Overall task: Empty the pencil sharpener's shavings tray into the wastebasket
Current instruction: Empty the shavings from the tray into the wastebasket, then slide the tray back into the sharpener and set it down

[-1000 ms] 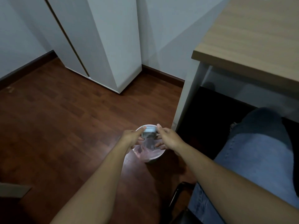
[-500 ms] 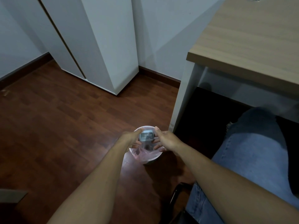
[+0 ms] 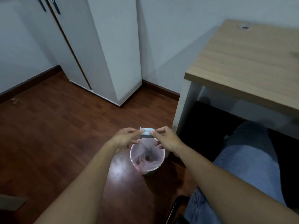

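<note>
The shavings tray [image 3: 146,133] hangs just above the far rim of the wastebasket [image 3: 159,164], each end pinched in the grip of the left hand [image 3: 127,138] and right hand [image 3: 166,139]. Shavings already lie in the pink liner, so the dumping step looks finished; next, carry it back to the counter [image 3: 252,65]

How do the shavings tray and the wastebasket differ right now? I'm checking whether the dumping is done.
The shavings tray is small, boxy and pale blue, pinched in the air between the left hand and right hand; the wastebasket is larger, round, pink-lined, standing on the floor. The wastebasket shows a dark clump inside; the tray's inside is hidden.
</note>
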`<state>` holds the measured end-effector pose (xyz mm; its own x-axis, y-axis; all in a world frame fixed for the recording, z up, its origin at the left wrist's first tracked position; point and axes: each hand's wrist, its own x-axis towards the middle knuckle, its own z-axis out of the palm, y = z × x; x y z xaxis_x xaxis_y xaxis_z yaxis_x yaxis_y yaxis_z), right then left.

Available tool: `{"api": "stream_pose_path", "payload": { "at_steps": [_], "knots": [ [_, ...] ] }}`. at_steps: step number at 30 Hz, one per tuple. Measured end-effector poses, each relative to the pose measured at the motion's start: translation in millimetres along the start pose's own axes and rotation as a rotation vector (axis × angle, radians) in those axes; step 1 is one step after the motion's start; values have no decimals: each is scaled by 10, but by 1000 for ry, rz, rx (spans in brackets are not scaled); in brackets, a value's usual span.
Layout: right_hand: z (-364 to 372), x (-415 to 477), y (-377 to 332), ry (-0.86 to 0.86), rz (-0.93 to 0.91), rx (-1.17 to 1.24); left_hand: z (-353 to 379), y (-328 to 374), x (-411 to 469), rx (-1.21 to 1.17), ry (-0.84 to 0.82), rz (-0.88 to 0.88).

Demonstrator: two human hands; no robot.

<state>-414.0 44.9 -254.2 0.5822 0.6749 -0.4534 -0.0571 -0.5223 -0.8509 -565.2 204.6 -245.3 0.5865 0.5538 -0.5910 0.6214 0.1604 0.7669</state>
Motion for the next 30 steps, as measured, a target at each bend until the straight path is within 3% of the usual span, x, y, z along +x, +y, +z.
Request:
{"api": "stream_pose_path", "payload": {
  "at_steps": [12,24,30],
  "knots": [
    [-379,-392,-1357,101,-484,-51,-494,1075,-560,-74,72,545],
    [-1414,-1033,-2148,237,-641,-61,-189,2324,-1061,8,25,818],
    [-2484,-1311,-2146,485,-669,-97,396,2873,-1030,44,-33,900]
  ]
}}
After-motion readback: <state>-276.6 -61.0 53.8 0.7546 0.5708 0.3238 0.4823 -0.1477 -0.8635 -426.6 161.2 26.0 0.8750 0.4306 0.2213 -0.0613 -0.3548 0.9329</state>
